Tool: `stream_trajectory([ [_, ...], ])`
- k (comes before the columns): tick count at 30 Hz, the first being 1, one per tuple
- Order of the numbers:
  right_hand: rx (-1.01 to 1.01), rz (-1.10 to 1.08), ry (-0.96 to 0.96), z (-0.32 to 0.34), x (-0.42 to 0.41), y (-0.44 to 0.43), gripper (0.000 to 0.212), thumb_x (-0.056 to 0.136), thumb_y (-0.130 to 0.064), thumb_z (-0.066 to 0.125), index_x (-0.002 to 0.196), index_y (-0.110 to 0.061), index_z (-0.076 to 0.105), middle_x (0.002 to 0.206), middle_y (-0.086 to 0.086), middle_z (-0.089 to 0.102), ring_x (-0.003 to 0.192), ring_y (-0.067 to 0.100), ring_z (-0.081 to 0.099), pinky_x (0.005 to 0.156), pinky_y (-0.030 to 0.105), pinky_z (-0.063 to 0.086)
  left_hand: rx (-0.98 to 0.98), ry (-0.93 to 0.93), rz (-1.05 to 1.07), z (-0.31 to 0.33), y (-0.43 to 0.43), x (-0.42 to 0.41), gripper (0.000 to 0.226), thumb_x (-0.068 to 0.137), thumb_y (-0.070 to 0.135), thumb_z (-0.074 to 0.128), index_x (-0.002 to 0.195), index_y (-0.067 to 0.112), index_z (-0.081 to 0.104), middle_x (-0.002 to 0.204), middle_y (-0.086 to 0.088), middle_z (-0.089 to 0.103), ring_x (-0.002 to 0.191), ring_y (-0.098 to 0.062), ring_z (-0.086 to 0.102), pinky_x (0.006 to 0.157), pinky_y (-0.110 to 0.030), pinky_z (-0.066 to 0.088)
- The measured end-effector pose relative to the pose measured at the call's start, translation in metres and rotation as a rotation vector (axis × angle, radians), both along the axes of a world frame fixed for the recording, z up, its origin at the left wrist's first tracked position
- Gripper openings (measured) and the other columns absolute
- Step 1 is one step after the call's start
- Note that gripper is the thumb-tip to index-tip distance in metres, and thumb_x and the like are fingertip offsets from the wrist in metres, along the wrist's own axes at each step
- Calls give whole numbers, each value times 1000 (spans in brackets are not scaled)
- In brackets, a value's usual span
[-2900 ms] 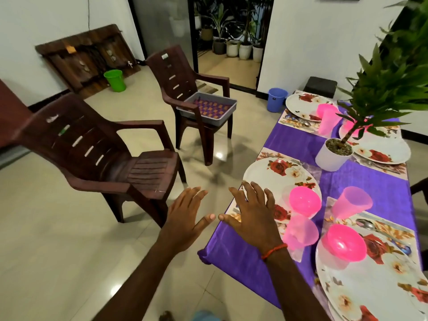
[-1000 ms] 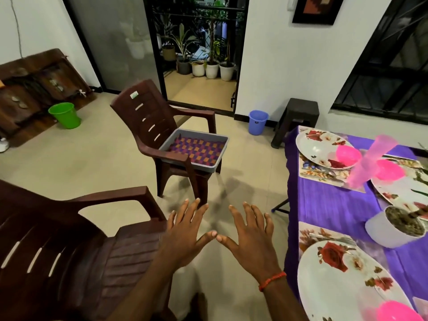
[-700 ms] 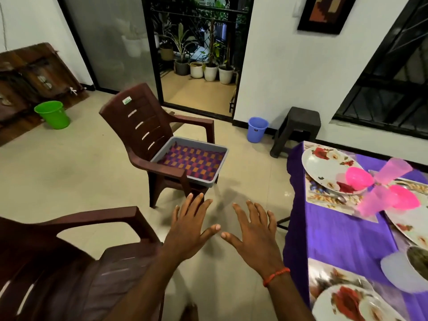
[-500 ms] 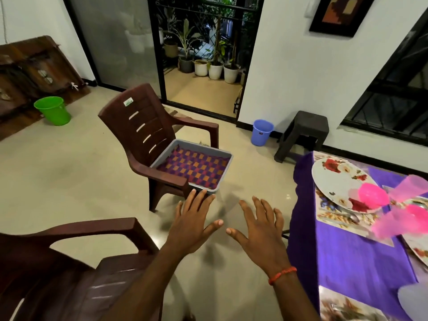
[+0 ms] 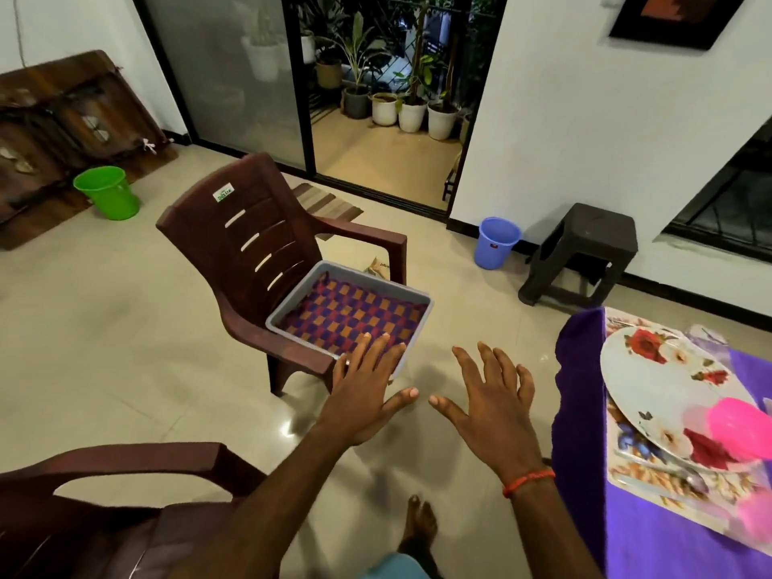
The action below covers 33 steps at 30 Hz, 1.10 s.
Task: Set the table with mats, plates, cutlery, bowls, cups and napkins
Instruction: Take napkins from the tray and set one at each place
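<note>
Head-height view down onto a pale tiled floor. On the seat of a dark brown plastic armchair [image 5: 250, 236], grey rectangular plastic tray [image 5: 378, 283], lined with a purple and orange checked woven mat [image 5: 351, 315]. Stretched toward the tray's near corner, left hand [image 5: 367, 394], palm down, fingers straight and spread, gripping nothing. Fingertips overlapping the tray's near rim in this view; cannot tell whether touching. Just right of it and short of the tray, right hand [image 5: 488, 403], palm down, fingers likewise spread and released, empty, with a red thread band [image 5: 528, 480] round the wrist.

Right of the tray and well apart from it, table draped in purple cloth [image 5: 580, 390], bearing a floral place mat [image 5: 651, 486]. On that mat, a white round plate with red flowers [image 5: 656, 390], and on the plate's near part a bright pink plastic bowl [image 5: 739, 428], blurred.

Beyond the tray to the right, small blue plastic bin [image 5: 497, 242] and dark square stool [image 5: 585, 248] against a white wall. Far left of the tray, green plastic bucket [image 5: 107, 192]. Nearer than the tray, at lower left, second dark brown plastic armchair [image 5: 104, 495]; bare foot [image 5: 420, 524] on the floor
</note>
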State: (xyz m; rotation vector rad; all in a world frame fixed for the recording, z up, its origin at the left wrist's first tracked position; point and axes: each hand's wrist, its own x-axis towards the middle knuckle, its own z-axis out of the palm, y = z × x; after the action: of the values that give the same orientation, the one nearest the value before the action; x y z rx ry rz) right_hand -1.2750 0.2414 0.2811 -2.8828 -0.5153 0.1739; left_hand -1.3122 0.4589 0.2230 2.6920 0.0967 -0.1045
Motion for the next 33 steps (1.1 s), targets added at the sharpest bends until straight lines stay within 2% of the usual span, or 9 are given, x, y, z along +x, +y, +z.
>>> stream_trajectory([
  [3,-9,29,-10,-2,29,4,88,83,-86,25,157,-40,14,169,4,9,155,27,1,122,53,0,18,24,-2,-1,1,21,85,91,84,22,162,37,10,172,6,2,158,-20,-9,126,-59,4],
  [9,24,160,-14,-10,135,15,90,83,-87,22,157,-36,21,167,8,16,155,28,6,122,53,1,60,29,66,-1,-4,101,98,82,90,2,163,35,7,172,5,0,158,-20,-11,125,-59,4],
  [11,22,205,-28,-18,161,19,92,80,-86,20,156,-34,25,166,7,21,154,29,10,121,55,4,57,21,93,-4,-3,120,96,83,90,3,162,36,7,172,6,-1,158,-19,-12,125,-59,3],
  [15,28,274,-31,-28,198,32,89,81,-84,30,154,-32,32,163,7,30,151,33,20,119,60,12,46,14,150,-10,6,142,95,86,90,8,163,35,5,172,7,-2,157,-16,-13,125,-59,3],
  [18,16,335,-15,-33,222,47,92,80,-87,24,153,-33,31,163,6,28,152,33,19,119,62,12,32,39,212,-14,18,155,94,88,88,14,163,34,3,172,6,-2,158,-18,-11,126,-59,2],
  [22,4,401,6,-41,257,73,97,77,-88,16,154,-31,31,163,9,27,152,34,18,119,62,11,19,85,280,-26,39,176,100,84,90,7,164,30,3,172,5,-2,158,-19,-11,126,-59,2],
  [27,-66,491,34,-55,299,109,91,82,-85,23,155,-31,25,164,10,24,152,32,15,121,60,9,-42,120,353,-50,64,209,101,82,92,6,163,32,2,172,6,-5,158,-18,-14,126,-60,2],
  [33,-126,593,118,-86,343,147,85,86,-84,28,154,-34,24,163,9,25,153,30,14,122,58,8,-116,155,451,-69,88,241,104,80,93,4,163,31,5,172,4,0,158,-20,-9,125,-61,4],
])
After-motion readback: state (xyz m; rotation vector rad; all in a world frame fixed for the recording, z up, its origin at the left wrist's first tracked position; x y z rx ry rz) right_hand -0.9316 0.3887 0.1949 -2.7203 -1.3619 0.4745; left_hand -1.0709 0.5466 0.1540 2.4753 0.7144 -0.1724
